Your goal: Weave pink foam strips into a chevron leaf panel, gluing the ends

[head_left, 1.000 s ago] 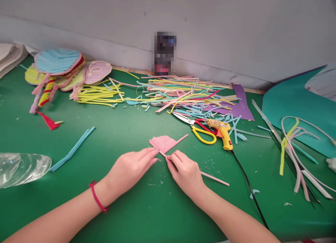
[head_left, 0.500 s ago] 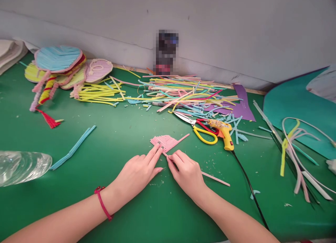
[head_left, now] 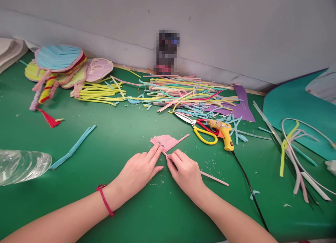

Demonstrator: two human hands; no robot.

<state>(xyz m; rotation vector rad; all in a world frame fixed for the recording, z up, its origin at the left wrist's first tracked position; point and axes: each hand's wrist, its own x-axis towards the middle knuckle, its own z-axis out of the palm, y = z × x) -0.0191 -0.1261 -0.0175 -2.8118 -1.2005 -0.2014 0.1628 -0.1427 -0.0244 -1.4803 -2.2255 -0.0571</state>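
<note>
A small pink fan-shaped piece made of pipe cleaners lies flat on the green table. One pink strand sticks out from its right side. My left hand, with a red cord bracelet on its wrist, presses outstretched fingertips onto the piece's lower left. Close beside them, the thumb and forefinger of my right hand pinch a pink pipe cleaner at the bottom point of the piece. That strand passes under the right hand and emerges on its far side.
Scissors and a yellow glue gun with a black cord lie right of centre. Behind them is a pile of coloured pipe cleaners. Finished fans are stacked back left; a clear bottle lies at the left edge.
Both hands stay almost where they were; the left fingertips have slid very slightly down on the pink piece. The camera view has shifted a little.
</note>
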